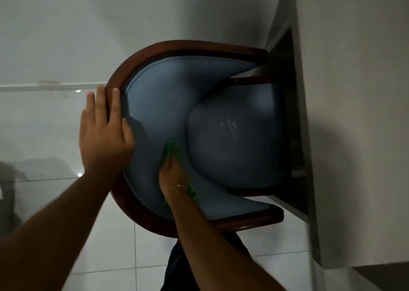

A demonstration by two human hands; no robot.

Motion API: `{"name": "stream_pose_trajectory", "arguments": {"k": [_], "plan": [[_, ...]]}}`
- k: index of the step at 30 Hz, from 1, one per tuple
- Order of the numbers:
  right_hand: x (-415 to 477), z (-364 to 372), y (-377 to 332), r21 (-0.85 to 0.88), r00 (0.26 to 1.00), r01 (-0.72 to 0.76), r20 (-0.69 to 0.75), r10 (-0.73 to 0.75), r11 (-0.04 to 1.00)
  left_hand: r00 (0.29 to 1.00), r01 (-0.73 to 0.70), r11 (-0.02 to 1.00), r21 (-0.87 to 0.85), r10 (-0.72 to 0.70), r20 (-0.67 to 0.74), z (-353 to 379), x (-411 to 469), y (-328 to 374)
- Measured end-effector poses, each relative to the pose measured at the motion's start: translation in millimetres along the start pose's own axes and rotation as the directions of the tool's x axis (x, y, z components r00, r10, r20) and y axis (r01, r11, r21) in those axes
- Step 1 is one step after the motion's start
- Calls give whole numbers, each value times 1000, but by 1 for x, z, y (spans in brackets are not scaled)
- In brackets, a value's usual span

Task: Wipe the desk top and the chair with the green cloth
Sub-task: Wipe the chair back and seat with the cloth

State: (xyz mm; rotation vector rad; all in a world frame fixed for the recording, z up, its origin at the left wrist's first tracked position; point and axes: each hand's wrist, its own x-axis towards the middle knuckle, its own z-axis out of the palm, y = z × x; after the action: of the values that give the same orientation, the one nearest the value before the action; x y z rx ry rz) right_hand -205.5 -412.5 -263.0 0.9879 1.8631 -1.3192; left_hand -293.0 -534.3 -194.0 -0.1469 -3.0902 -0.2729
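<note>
Blue upholstery: I am looking down through the head camera at the chair (177, 122), its padded back curving around a rounded seat and its front pushed under the desk (354, 91).
Wooden rim: a dark red-brown frame is wrapping the padded back, and I am judging it the firmest place to steady the chair.
Left hand: my left hand (104, 133) is lying flat and spread over that rim, fingers (115, 104) reaching across the wood onto the padding, thumb pressing the blue inner face; it is gripping nothing, and I am reading it as a brace so the chair is not sliding on the tiled floor (110, 257).
Right hand: my right hand (172, 175) is reaching down into the crease where back meets seat, closed on the green cloth (170, 149) and pressing it against the padding.
Green cloth: it is showing as a bright bunched strip above my fingertips and again beside my wrist; most of it is hidden under the hand.
Step in hand: I am judging this to be the chair wipe, working the inner back.
Desk top: it is appearing pale and bare at the right edge; whether it is wiped, I cannot tell.
</note>
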Motion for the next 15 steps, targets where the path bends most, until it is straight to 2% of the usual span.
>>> {"name": "stream_pose_trajectory", "arguments": {"k": [3,5,6,8,12,15], "plan": [[2,-23,11,375,991,-102,116,63,921,1000,21,1000,15,-21,4,0,-10,6],[8,-48,22,595,963,-249,235,131,764,999,16,999,52,-18,36,2,-24,15],[14,-61,30,659,947,-311,275,165,685,998,-7,998,64,2,68,3,-35,22],[27,-91,46,708,932,-362,290,217,606,987,-69,996,59,59,151,10,-63,42],[57,-147,65,752,963,-258,152,221,607,937,-170,985,28,152,315,29,-116,73],[87,-181,62,700,975,-59,-111,190,712,941,-175,980,92,140,307,33,-121,64]]}}
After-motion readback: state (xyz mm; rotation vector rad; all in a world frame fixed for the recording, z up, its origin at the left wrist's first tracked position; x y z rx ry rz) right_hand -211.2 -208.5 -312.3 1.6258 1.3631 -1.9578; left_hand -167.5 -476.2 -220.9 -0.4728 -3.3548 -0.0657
